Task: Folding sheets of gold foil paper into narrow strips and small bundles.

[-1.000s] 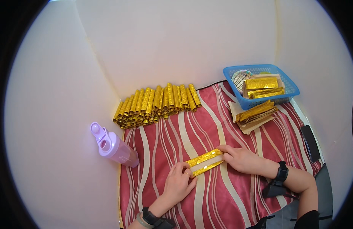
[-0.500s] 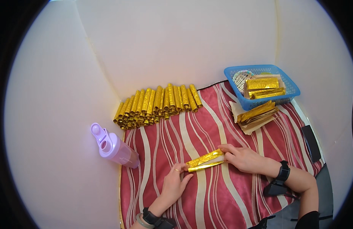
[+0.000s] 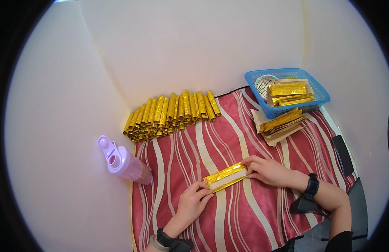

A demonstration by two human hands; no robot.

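Observation:
A strip of gold foil paper (image 3: 226, 177) lies slanted across the red striped cloth, its long edges folded in and a pale band showing along the middle. At its left end, my left hand (image 3: 193, 202) pinches the paper between fingers and thumb. My right hand (image 3: 268, 171) grips the other end, fingertips on the upper corner and thumb below. Beyond my hands, a stack of rolled gold paper tubes (image 3: 171, 111) stands against the wall. To the right, a loose pile of folded gold and tan papers (image 3: 282, 125) rests on the cloth.
A blue plastic basket (image 3: 268, 110) at the back right holds more gold paper and a small woven basket (image 3: 264, 86). On the left stands a purple shaker bottle (image 3: 129, 166) with its cap flipped up. A black phone-like slab (image 3: 342, 155) lies by the right edge of the striped cloth (image 3: 177, 227).
The gold paper has opened wider, showing a broader pale band. My left fingers have shifted onto its lower left corner, and my right thumb has moved to its lower edge.

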